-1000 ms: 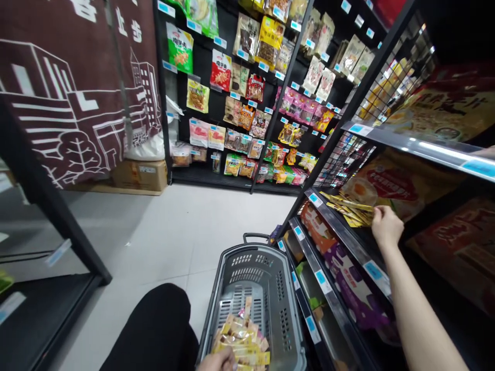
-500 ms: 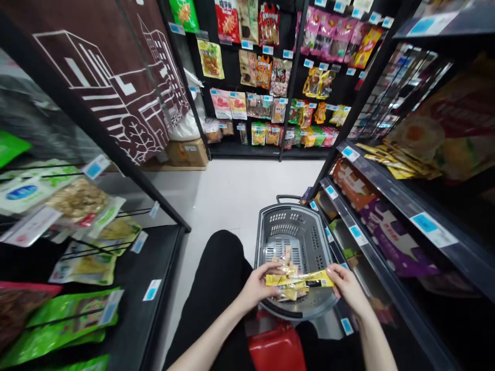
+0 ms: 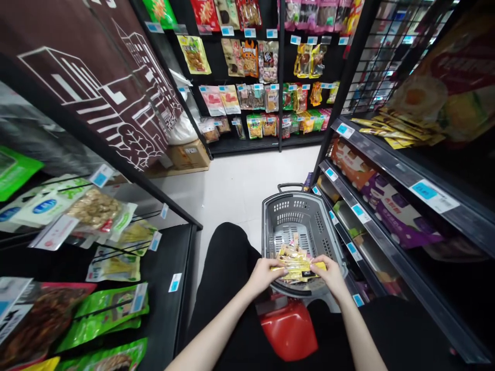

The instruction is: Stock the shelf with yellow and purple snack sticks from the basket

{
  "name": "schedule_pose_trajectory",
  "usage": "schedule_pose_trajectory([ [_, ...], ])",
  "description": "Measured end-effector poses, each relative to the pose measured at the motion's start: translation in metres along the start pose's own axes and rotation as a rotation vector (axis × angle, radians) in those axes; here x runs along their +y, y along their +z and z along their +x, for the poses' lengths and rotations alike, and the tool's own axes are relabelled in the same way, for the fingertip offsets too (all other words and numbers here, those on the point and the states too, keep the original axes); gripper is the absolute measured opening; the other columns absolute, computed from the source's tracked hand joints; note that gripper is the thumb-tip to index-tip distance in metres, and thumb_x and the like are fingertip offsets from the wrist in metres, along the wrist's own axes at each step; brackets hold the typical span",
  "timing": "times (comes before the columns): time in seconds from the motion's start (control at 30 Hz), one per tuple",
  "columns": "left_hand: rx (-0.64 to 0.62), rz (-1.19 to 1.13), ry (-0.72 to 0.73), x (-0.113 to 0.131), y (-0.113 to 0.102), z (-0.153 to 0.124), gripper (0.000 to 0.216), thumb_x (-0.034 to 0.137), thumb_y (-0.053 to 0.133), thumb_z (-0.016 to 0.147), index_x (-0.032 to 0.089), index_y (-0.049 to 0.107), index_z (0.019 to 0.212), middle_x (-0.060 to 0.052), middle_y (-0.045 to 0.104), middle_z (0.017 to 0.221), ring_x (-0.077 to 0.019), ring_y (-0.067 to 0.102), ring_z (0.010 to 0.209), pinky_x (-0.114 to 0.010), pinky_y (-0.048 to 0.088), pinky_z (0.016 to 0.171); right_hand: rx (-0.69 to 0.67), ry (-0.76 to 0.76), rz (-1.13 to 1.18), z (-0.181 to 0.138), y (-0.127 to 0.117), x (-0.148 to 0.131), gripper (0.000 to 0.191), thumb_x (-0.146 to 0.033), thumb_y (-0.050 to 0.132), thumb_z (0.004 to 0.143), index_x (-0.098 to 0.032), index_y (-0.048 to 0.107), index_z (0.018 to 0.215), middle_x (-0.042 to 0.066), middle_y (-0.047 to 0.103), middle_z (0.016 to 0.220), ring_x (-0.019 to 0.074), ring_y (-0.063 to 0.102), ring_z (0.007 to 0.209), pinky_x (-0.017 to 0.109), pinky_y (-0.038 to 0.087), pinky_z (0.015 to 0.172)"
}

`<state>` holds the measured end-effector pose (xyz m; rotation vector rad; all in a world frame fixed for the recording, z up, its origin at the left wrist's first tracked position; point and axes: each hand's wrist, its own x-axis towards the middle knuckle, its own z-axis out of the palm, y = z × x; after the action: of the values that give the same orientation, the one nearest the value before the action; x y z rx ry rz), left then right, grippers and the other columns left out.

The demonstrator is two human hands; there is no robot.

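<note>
Yellow snack packets point(image 3: 297, 267) sit clasped between your left hand point(image 3: 265, 273) and right hand point(image 3: 329, 273), over the grey basket's point(image 3: 278, 216) near rim. Your fingers cover both ends; the printing is too small to read.

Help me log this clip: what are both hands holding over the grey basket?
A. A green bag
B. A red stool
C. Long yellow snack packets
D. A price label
C: the left hand and right hand grip the yellow packets from either end, above the grey basket.
</note>
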<state>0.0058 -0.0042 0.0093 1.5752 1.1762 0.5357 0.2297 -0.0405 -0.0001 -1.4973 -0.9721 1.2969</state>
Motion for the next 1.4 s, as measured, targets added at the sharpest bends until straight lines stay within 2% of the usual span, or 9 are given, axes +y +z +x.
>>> schedule_pose_trajectory([
  [0.2,-0.318,-0.324,-0.239,0.003,0.001,-0.002,0.052,0.046,0.065,0.063,0.007,0.065,0.097,-0.003,0.063,0.055,-0.0138,0.053,0.046,-0.027,0.044,0.049,-0.032,0.126,0.201,0.001,-0.006,0.004,0.034,-0.045,0.071,0.056,-0.018,0.055,0.069,-0.001,0.058,0.062,0.0135,0.053,0.051,0.023,0.043,0.043],
  [0.37,-0.563,-0.322,-0.157,0.005,0.0,-0.008,0.057,0.047,0.053,0.076,0.015,0.048,0.122,-0.007,0.066,0.076,-0.0157,0.059,0.06,-0.027,0.046,0.056,0.032,0.208,0.301,0.002,-0.014,0.005,0.035,-0.041,0.075,0.05,-0.018,0.054,0.066,-0.003,0.057,0.054,0.011,0.051,0.042,0.021,0.039,0.038],
  [0.63,-0.362,0.253,0.195,0.015,0.006,-0.016,0.037,0.033,0.035,0.087,0.021,0.053,0.117,-0.007,0.064,0.099,-0.0183,0.059,0.086,-0.027,0.043,0.078,0.076,0.305,0.328,0.009,-0.016,0.026,0.025,-0.03,0.072,0.055,-0.018,0.053,0.066,-0.003,0.059,0.05,0.0075,0.05,0.035,0.015,0.033,0.033],
  [0.87,-0.437,-0.202,-0.061,0.005,0.012,-0.013,0.044,0.045,0.038,0.085,0.017,0.049,0.117,0.0,0.059,0.062,-0.0069,0.045,0.04,-0.019,0.036,0.042,0.07,0.362,0.369,0.012,-0.017,0.027,0.021,-0.027,0.07,0.056,-0.018,0.053,0.064,-0.004,0.054,0.044,0.006,0.045,0.032,0.015,0.032,0.031],
  [1.0,-0.497,-0.454,-0.135,0.003,0.011,-0.007,0.055,0.044,0.063,0.068,0.012,0.054,0.112,-0.004,0.063,0.072,-0.0125,0.058,0.055,-0.023,0.044,0.052,0.096,0.355,0.324,0.015,-0.016,0.028,0.019,-0.024,0.068,0.055,-0.018,0.051,0.058,-0.005,0.05,0.043,0.0058,0.044,0.033,0.015,0.031,0.031],
  [1.1,-0.39,-0.422,-0.122,0.001,0.011,-0.006,0.068,0.036,0.074,0.058,0.013,0.051,0.117,-0.004,0.065,0.072,-0.0155,0.061,0.06,-0.027,0.048,0.059,0.085,0.352,0.236,0.015,-0.014,0.03,0.015,-0.022,0.067,0.056,-0.018,0.052,0.057,-0.004,0.05,0.042,0.0072,0.045,0.034,0.017,0.033,0.034],
  [1.2,-0.201,-0.312,-0.081,-0.003,0.012,-0.004,0.046,0.041,0.062,0.07,0.01,0.059,0.105,-0.003,0.063,0.064,-0.0152,0.06,0.055,-0.028,0.05,0.058,0.069,0.35,0.12,0.012,-0.012,0.028,0.016,-0.026,0.066,0.06,-0.019,0.054,0.053,-0.002,0.051,0.042,0.0115,0.05,0.039,0.02,0.036,0.038],
  [1.3,-0.154,-0.186,-0.005,-0.004,0.011,-0.003,0.035,0.043,0.053,0.076,0.011,0.063,0.084,-0.001,0.061,0.059,-0.014,0.059,0.054,-0.025,0.049,0.056,0.068,0.193,-0.096,0.002,-0.004,0.014,0.018,-0.032,0.064,0.066,-0.019,0.059,0.055,0.005,0.064,0.061,0.0181,0.06,0.063,0.026,0.044,0.055],
  [1.4,-0.192,-0.076,0.052,0.001,0.009,-0.005,0.032,0.043,0.046,0.081,0.014,0.058,0.078,0.0,0.06,0.058,-0.0129,0.059,0.054,-0.022,0.046,0.055,-0.166,-0.141,-0.409,-0.011,0.013,-0.007,0.017,-0.033,0.063,0.068,-0.022,0.067,0.08,0.006,0.067,0.091,0.0219,0.06,0.088,0.031,0.044,0.075],
])
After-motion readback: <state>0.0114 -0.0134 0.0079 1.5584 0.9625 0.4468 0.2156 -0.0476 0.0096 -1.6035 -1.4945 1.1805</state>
